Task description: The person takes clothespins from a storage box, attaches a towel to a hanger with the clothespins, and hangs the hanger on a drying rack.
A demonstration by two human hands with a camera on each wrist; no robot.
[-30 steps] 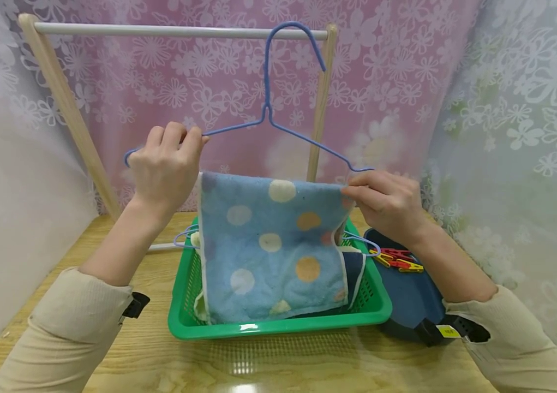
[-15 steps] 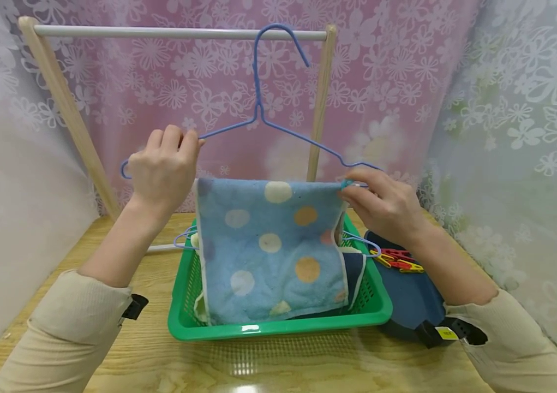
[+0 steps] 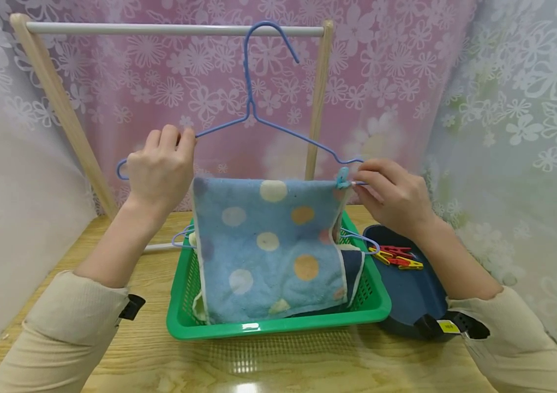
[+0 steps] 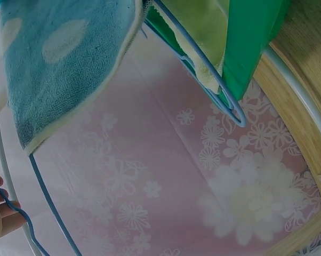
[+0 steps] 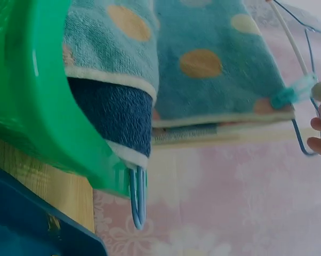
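In the head view a blue clothes hanger is held up with its hook at the top. A light-blue towel with white and orange dots is draped over its lower bar and hangs into a green basket. My left hand grips the hanger's left arm. The right hand holds the hanger's right end, fingers curled round it. Just beside those fingertips, a teal clothespin is clipped on the towel's upper right corner at the bar. The right wrist view also shows this clothespin on the corner.
More hangers and a navy cloth lie in the basket. At the right, a dark blue tray holds several red and yellow clothespins. Behind stands a wooden rack with a white rail, before a pink flowered curtain.
The teal clothespin, first hidden in my right fingers, now shows on the towel's corner. My right hand has let it go and shifted right to the hanger's end. The hanger has moved slightly left.
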